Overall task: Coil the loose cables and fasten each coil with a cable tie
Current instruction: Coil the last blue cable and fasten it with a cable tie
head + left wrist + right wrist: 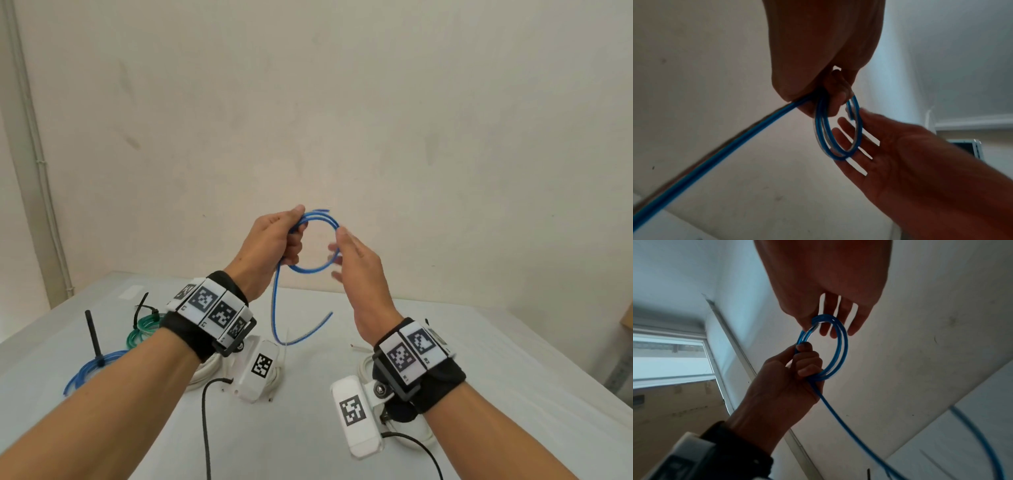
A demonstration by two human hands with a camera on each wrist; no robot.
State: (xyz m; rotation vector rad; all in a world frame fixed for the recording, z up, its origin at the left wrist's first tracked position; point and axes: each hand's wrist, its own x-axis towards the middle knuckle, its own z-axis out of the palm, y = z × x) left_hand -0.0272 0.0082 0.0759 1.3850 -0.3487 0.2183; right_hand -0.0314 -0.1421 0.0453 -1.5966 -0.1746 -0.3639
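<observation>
2 hands are raised in front of a pale wall in our head view. our left hand [274, 240] has its fingers curled round one side of a small coil of blue cable [317, 240], gripping the loops together. our right hand [359, 263] is just beside the coil's other side, fingers straight and a little spread, fingertips at the loops. the cable's free tail hangs from the left fist, curves down near the white table [479, 359] and rises again to a loose end. on the table, by the left forearm, lie a blue coil [87, 371] with a black cable tie [93, 334] standing up from it, and a green coil [142, 330] with its own black tie. white cable shows partly under both wrists.

from the left wrist view, we see the left fingers [835, 99] folded over 2 or 3 blue loops [836, 129], the tail running off to the lower left. the right hand [890, 146] is flat behind the loops, fingers extended.

from the right wrist view, the right fingers [840, 313] are straight and narrowly spread, touching the top of the coil [840, 345], holding nothing. the left hand [789, 378] clasps the coil's lower side, and the tail drops away to the lower right.
</observation>
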